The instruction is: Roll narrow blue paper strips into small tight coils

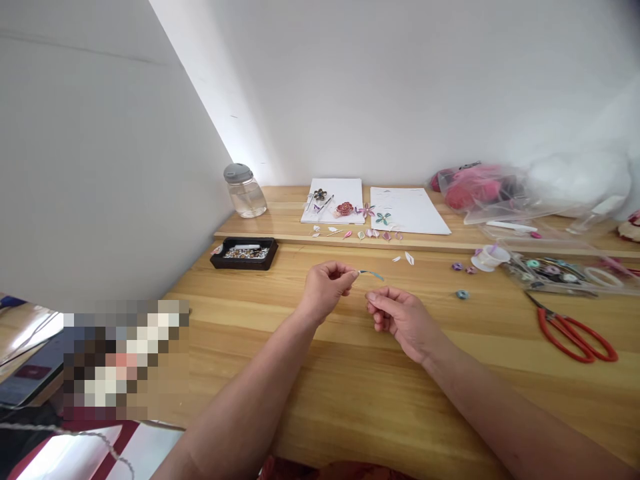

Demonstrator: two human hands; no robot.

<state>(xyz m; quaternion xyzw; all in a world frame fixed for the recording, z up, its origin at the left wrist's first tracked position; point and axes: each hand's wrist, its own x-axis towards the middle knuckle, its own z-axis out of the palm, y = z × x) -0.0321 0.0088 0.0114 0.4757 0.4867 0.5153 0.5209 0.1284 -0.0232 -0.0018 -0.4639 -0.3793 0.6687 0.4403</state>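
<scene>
Between the thumb and forefinger of my left hand is a small blue and white strip, its blue end pointing right. My right hand is just right of it and slightly lower, thumb and forefinger pinched together. Whatever that pinch holds is too small to make out. Behind the hands, two white petal pieces lie on the wooden table. Small colored petals form a row along the raised shelf edge, in front of white paper sheets and finished flowers.
Red-handled scissors lie at the right, near thread spools, a white ribbon roll and plastic bags. A black bead tray and a lidded jar stand left. A phone is at the far left.
</scene>
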